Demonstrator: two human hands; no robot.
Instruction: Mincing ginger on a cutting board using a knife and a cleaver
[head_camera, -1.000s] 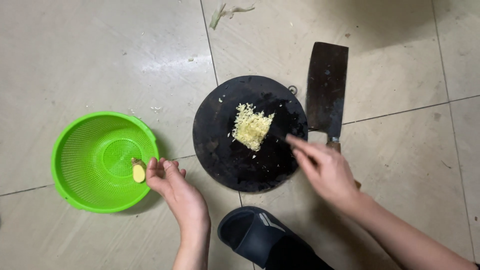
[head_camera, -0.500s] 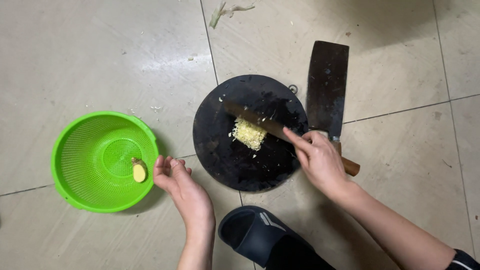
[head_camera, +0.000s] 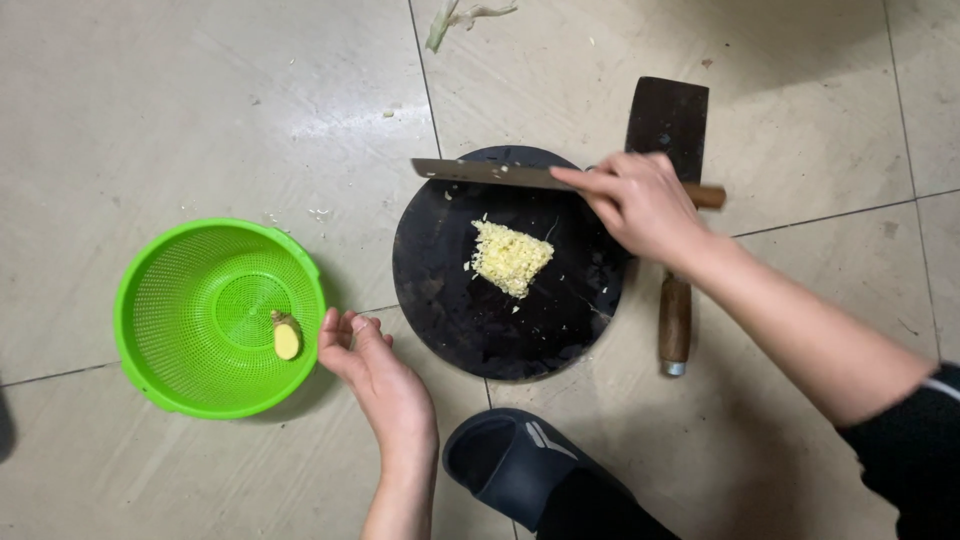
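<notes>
I see the right hand (head_camera: 640, 205) clamped on a knife (head_camera: 500, 174), its blade stretching leftward over the round board (head_camera: 450, 300). The minced pile (head_camera: 510, 257) lies just below it. My left hand (head_camera: 375, 370), fingers loose, seems to touch the green colander (head_camera: 160, 310).

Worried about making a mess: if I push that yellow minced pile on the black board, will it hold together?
Probably not. The minced pile looks like loose small bits, with crumbs already strayed nearby, so it would likely spread. It sits on the flat round board, which shows no rim, so bits could slide off.
</notes>
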